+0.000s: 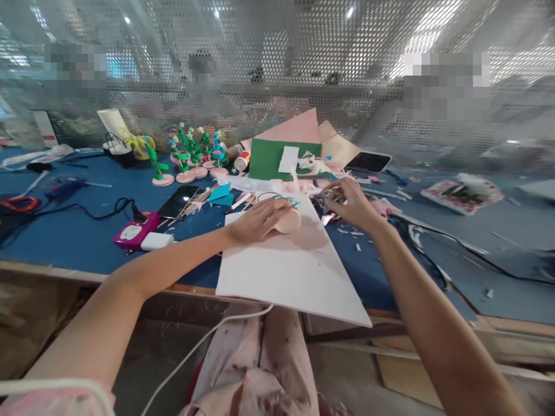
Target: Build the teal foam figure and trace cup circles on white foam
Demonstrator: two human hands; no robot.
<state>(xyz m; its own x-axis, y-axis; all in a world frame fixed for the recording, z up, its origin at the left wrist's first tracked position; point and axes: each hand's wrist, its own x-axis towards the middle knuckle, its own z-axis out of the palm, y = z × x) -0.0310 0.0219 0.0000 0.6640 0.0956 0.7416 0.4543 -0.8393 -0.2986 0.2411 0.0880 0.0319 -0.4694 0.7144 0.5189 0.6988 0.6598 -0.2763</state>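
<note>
My left hand (260,221) is closed over a small craft piece with a pale round base (289,221), above a white board (286,268). A bit of green and white strip shows by its fingertips; the rest is hidden under the hand. To the right of the board, my right hand (352,202) reaches over a heap of paper scraps (332,199). Its thumb and fingers are apart and curved, and I see nothing held between them.
Several green paper plants on pink round bases (185,176) stand at the back left. A phone (178,201), sticks and a magenta power socket (137,231) lie left of the board. Green card (266,159) leans behind. Cables (468,245) and a flowery tray (462,193) lie right.
</note>
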